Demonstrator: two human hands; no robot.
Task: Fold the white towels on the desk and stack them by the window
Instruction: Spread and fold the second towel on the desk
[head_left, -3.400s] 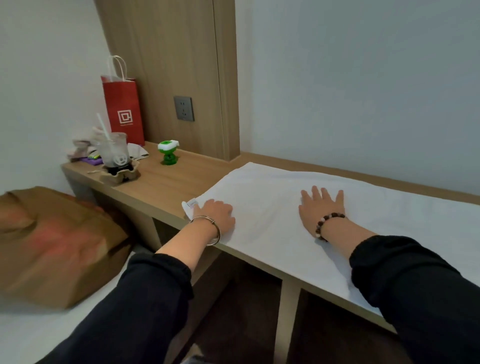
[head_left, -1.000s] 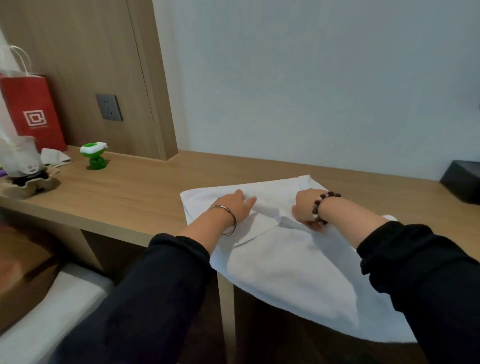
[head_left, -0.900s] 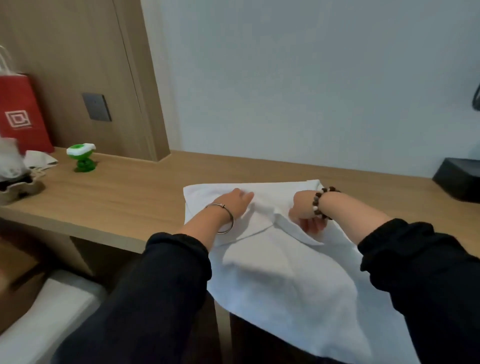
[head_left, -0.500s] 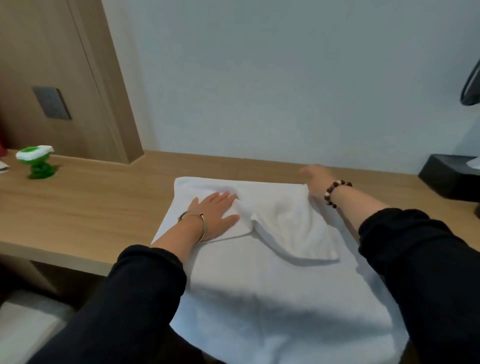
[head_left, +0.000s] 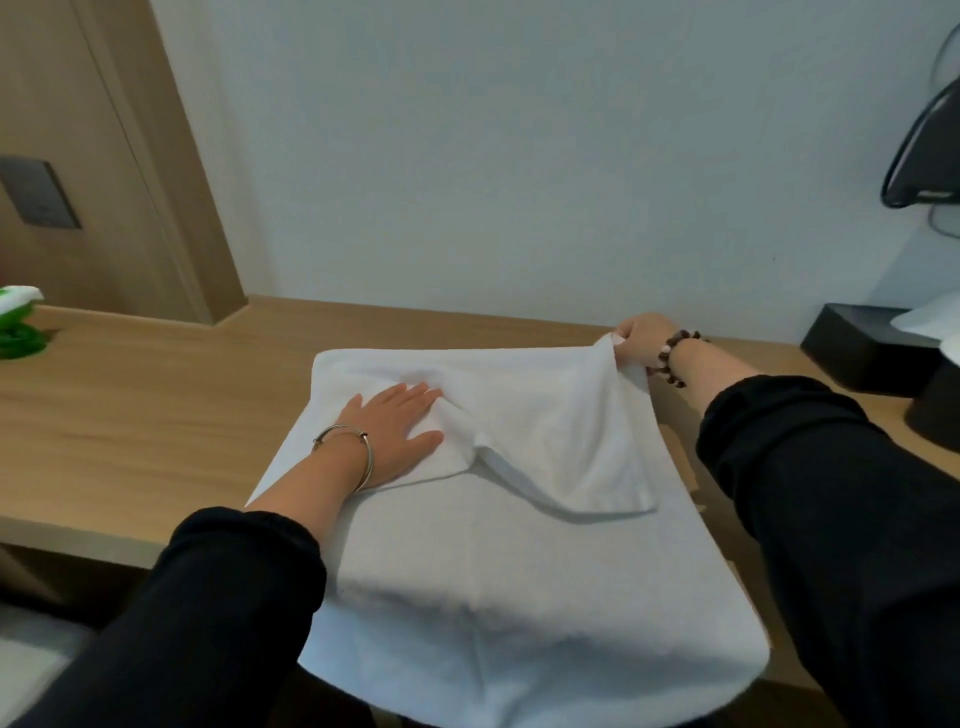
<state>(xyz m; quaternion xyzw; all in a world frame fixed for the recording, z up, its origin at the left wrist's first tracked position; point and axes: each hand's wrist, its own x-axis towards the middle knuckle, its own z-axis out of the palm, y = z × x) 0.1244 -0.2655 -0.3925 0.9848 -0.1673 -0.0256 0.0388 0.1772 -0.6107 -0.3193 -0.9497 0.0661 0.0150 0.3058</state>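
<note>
1. Towel (head_left: 519, 582), white, spread across the wooden table (head_left: 130, 415); near edge hanging over the front, far edge just short of the wall.
2. Left hand (head_left: 395, 434) flat on the folded layer, fingers (head_left: 415, 393) straight and pressing, gripping nothing.
3. Right hand (head_left: 641, 338) at the far right corner, pinching that corner and holding it up off the table; loose flap sagging between both hands.
4. Open table stretching left as far as a green toy (head_left: 18, 325); tighter on the right, black box (head_left: 852, 348) near the right sleeve.
5. Against a second ago: right hand gone from beside the left out to the far corner; left hand in much the same spot.
</note>
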